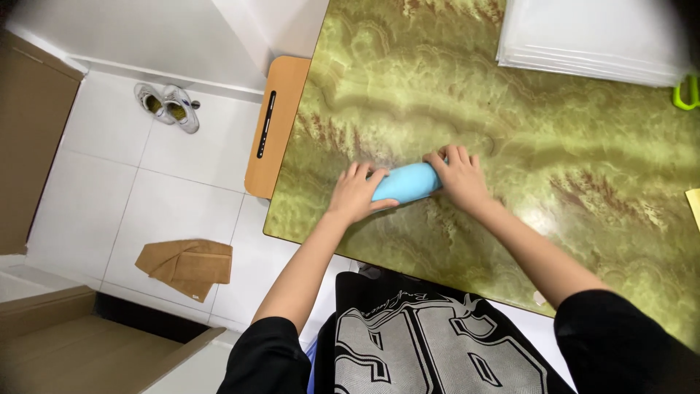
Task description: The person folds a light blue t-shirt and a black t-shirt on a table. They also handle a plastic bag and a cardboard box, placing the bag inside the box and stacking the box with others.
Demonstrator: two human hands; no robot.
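Fingers [362, 175] of both hands curl over the blue roll [407, 182] on the green counter [510, 146], gripping each end; even pressure should keep it tight.

Green marble table [452, 95]: bare surface open all around both hands. Obstacles: white sheet stack [590, 36] at far right corner; green clip [685, 93] beside it.

Green marbled counter [467, 87] gleams under overhead light. A wooden chair [275, 124] is tucked against its edge, white floor tiles [95, 197] below, 2 shoes [167, 106] by the white wall [146, 29], a brown cloth [187, 266] lying crumpled.
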